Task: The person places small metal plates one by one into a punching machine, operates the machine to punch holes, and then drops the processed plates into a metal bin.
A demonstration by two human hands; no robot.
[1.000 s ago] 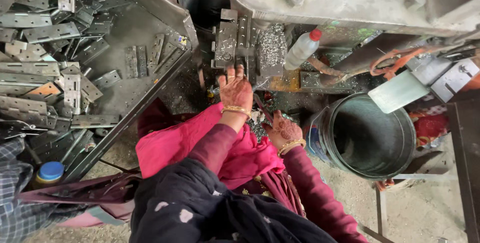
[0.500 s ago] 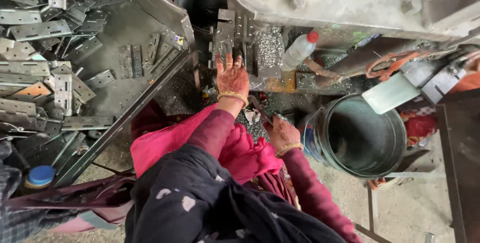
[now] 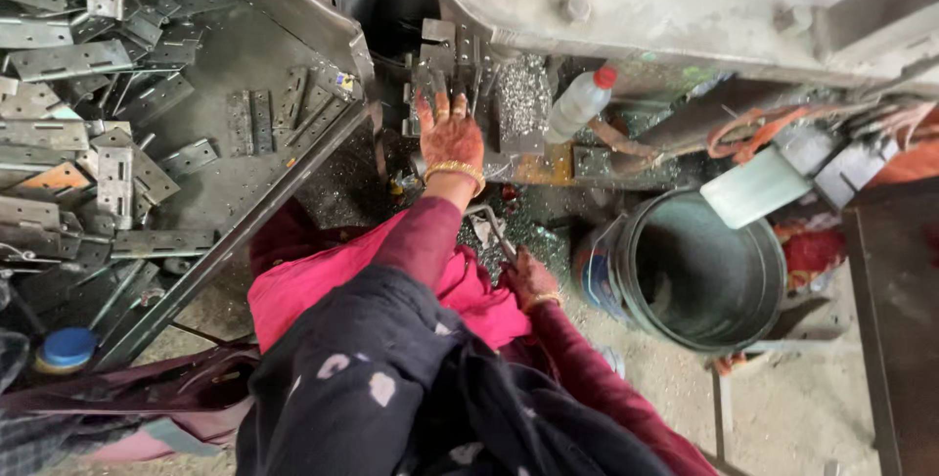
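L hand (image 3: 452, 132) flat, fingers spread on metal die block (image 3: 442, 65); R hand (image 3: 530, 278) grip can't tell

Left hand (image 3: 452, 134): gold bangle at wrist, maroon sleeve behind it. Right hand (image 3: 531, 280): gold bangle too, same maroon sleeve. Bright pink cloth (image 3: 323, 285) across the lap; near it a black shawl (image 3: 391, 388) with scattered pale pink spots. Metal brackets (image 3: 88, 94), far left: dull silver-grey, 1 or 2 rust-orange patches. Worktop (image 3: 225, 75): dark grey steel. Press body (image 3: 685, 6), far right: pale grey, flecked with green. Plastic bottle (image 3: 579, 104): clear-white, red cap. Bucket (image 3: 699, 271), right: dark grey-green inside. Cables (image 3: 743, 134): orange. Jar lid (image 3: 67, 347), near left: blue. Floor (image 3: 782, 417): sandy beige.
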